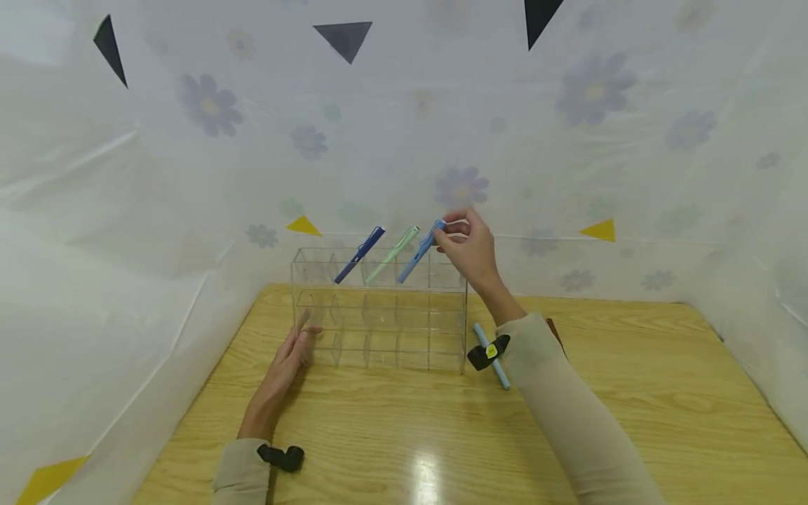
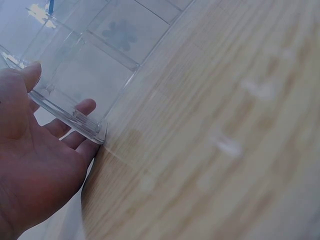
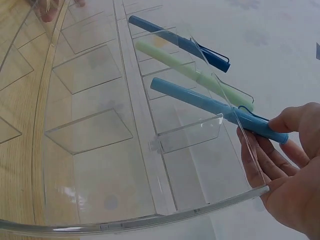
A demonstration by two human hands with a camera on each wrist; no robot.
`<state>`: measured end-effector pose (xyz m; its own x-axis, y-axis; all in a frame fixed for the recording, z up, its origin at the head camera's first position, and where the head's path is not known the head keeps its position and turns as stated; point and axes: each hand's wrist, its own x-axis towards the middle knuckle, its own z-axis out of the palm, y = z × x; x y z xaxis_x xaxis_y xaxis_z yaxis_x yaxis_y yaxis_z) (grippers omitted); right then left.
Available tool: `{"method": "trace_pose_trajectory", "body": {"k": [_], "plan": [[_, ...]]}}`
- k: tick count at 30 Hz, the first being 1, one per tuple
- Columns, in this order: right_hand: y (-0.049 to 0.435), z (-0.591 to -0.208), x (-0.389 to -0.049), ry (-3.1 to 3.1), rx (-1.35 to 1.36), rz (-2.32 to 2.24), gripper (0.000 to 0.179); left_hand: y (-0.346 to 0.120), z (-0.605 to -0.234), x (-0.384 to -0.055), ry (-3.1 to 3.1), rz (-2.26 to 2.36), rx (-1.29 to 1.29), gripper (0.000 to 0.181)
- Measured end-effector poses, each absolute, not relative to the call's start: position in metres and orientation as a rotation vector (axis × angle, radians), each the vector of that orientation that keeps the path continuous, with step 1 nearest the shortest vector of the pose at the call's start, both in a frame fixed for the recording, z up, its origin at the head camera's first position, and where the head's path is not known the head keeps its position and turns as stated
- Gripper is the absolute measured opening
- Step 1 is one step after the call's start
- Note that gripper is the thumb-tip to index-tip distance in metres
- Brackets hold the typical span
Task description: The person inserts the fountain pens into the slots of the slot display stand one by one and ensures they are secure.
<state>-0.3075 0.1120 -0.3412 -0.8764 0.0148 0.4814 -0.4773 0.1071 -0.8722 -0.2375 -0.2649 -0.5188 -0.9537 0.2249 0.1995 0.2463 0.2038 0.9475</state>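
A clear acrylic display rack [image 1: 379, 329], three tiers high and split into compartments, stands on the table. My left hand [image 1: 285, 368] grips its left side, the thumb [image 2: 31, 76] on one face of the panel and fingers round the other. My right hand [image 1: 470, 245] pinches the capped end of a light blue pen [image 3: 192, 97] at the top tier; the pen leans there, its lower end inside a compartment. To its left, a pale green pen [image 1: 391, 257] and a dark blue pen [image 1: 360, 255] lean in their own top compartments. Dividers show in the lower tiers.
Right of the rack, another light blue pen [image 1: 502, 377] lies on the wooden table [image 1: 379, 435], partly behind the right wrist's camera [image 1: 482, 358]. A slim brown object [image 1: 555, 335] pokes out from behind the right sleeve. A flowered sheet [image 1: 404, 140] hangs behind the table.
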Motion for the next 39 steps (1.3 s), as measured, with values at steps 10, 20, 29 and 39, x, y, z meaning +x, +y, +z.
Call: {"method": "trace_pose_trajectory", "body": {"k": [10,20,29,39], "plan": [[0.123,-0.345,-0.309,-2.114,0.509,1.728,0.025,-0.263,-0.519,-0.238,-2.406,-1.952,-0.474,0.054],[0.135,-0.343,-0.306,-2.189,0.494,1.680,0.027,-0.262,-0.516,-0.236,-2.416,-1.922,-0.473,0.054],[0.141,-0.341,-0.306,-2.200,0.507,1.732,0.026,-0.261,-0.516,-0.235,-2.413,-1.922,-0.473,0.054],[0.166,-0.341,-0.289,-2.117,0.513,1.770,0.030,-0.260,-0.517,-0.236,-2.433,-1.924,-0.445,0.054]]}}
